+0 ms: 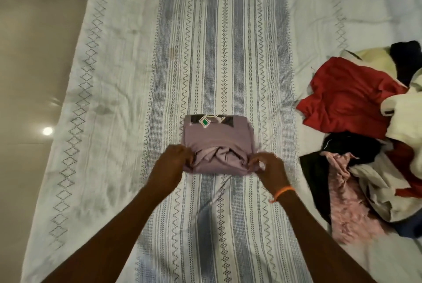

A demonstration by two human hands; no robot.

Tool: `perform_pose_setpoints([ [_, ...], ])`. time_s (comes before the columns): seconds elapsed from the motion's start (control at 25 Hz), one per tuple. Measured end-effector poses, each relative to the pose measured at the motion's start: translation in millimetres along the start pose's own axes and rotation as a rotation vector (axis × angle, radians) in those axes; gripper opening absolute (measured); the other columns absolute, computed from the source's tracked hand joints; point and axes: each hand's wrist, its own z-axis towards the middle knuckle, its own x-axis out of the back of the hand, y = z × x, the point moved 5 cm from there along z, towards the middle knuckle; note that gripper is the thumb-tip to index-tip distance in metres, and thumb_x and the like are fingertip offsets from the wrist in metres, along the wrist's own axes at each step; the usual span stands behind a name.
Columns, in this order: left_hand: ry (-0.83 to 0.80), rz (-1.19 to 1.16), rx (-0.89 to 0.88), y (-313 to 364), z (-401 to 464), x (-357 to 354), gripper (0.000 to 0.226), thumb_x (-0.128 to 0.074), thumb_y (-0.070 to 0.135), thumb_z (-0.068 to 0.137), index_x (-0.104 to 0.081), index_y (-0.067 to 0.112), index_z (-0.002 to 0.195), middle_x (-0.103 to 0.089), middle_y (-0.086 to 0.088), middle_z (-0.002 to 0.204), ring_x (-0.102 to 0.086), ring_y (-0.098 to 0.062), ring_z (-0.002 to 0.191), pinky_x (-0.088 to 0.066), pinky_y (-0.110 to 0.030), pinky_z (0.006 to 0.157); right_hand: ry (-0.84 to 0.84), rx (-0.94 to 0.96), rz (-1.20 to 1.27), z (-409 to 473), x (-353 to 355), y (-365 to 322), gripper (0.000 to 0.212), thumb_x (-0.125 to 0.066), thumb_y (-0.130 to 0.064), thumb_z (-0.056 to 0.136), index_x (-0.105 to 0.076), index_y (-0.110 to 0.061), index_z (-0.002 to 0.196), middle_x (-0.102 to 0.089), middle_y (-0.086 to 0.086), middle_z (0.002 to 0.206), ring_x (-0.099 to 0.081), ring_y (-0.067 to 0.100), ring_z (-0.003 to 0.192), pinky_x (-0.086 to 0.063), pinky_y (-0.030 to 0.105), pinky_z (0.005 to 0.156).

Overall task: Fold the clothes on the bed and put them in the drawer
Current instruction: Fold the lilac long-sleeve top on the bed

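While the unfolded pile (374, 136) waits in a heap at the right side of the bed (127, 77), the person is busy with one piece only: a lilac shirt (217, 141), already brought down to a small, nearly square packet on the striped middle of the bedspread. Its collar end, with the label, points away from the person; the near edge, where loose folds bunch, lies straight in front of both hands. The left hand (175, 159) grips the near left corner, its fingers curled into the cloth. The right hand (267, 166), with an orange band at the wrist, pinches the near right corner the same way. Neither is nearer; they sit level with each other, one at each end of that near edge, so the packet's width runs from hand to hand.

I would judge the coming move to be a tidy-up of that edge or one more fold away from the body, towards the collar. The bunched cloth between the hands may spill out if the corners are lifted unevenly. No drawer is in view from here.
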Motion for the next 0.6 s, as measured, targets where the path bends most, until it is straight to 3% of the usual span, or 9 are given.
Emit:
perform_pose_setpoints([
  [0.08,-0.071,0.16,-0.034,1,-41,-34,0.04,-0.073,-0.015,0.054,-0.066,0.009,0.085,-0.065,-0.013,0.08,-0.061,-0.03,0.068,-0.054,-0.039,0.053,-0.151,-0.093,-0.121,-40,-35,35,0.064,-0.05,0.024,0.054,-0.057,-0.04,0.058,-0.066,-0.003,0.075,-0.062,0.013,0.079,-0.05,0.038,0.079],
  [0.16,-0.096,0.212,-0.027,6,-70,-54,0.053,-0.072,-0.02,0.043,-0.062,0.007,0.088,-0.062,-0.012,0.085,-0.061,-0.029,0.067,-0.052,-0.038,0.048,-0.163,-0.163,-0.213,-68,-49,52,0.061,-0.05,0.017,0.057,-0.044,-0.043,0.058,-0.061,-0.003,0.075,-0.064,0.027,0.082,-0.052,0.043,0.077],
  [0.28,0.017,0.245,0.095,12,-67,-62,0.062,-0.075,-0.008,0.053,-0.055,0.007,0.109,-0.058,-0.014,0.108,-0.059,-0.03,0.084,-0.053,-0.039,0.061,0.045,-0.136,-0.2,-66,-51,25,0.037,-0.062,0.007,0.066,-0.055,-0.024,0.084,-0.058,0.01,0.091,-0.06,0.035,0.084,-0.052,0.042,0.07],
  [0.4,-0.005,0.223,0.193,21,-36,-70,0.068,-0.081,0.013,0.069,-0.047,0.013,0.128,-0.053,-0.013,0.127,-0.058,-0.033,0.102,-0.055,-0.045,0.074,0.062,-0.119,-0.182,-41,-65,-3,0.051,-0.068,-0.006,0.079,-0.047,-0.014,0.125,-0.046,0.012,0.127,-0.054,0.03,0.105,-0.054,0.042,0.082],
  [0.48,-0.08,0.207,0.233,18,-16,-75,0.068,-0.079,0.015,0.075,-0.043,0.017,0.132,-0.052,-0.011,0.126,-0.058,-0.033,0.103,-0.055,-0.043,0.074,-0.049,-0.095,-0.305,-25,-80,-4,0.054,-0.066,-0.005,0.082,-0.047,-0.019,0.131,-0.045,0.011,0.13,-0.056,0.031,0.108,-0.055,0.042,0.083],
  [0.6,-0.217,0.128,0.238,13,-4,-87,0.053,-0.062,0.005,0.085,-0.048,0.012,0.136,-0.06,-0.013,0.121,-0.059,-0.034,0.105,-0.051,-0.041,0.079,-0.201,-0.079,-0.556,-15,-88,4,0.043,-0.064,-0.002,0.081,-0.058,-0.014,0.122,-0.054,0.013,0.117,-0.062,0.037,0.096,-0.053,0.043,0.078],
])
